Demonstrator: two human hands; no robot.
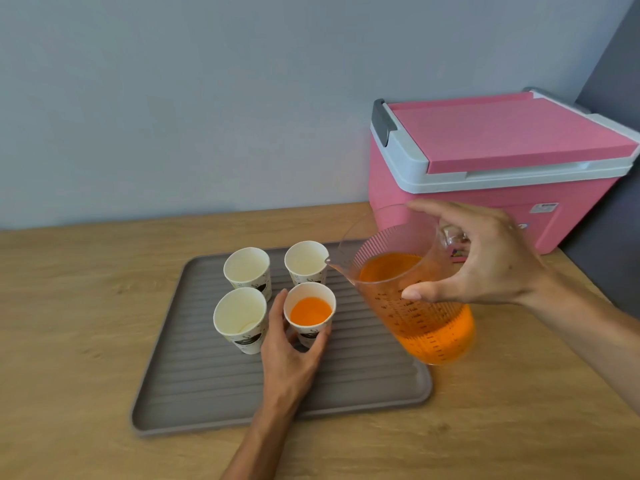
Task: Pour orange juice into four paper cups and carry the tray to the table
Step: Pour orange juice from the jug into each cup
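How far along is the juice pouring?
One white paper cup holds orange juice, steadied by the left hand. The right hand holds the clear plastic measuring jug, spout near the far-right cup. Three cups are empty; the grey ridged tray is not yet carried.

Left hand [291, 358] curls round a white paper cup [309, 333]; right hand [491, 261] grips a clear plastic jug [420, 327], held up.
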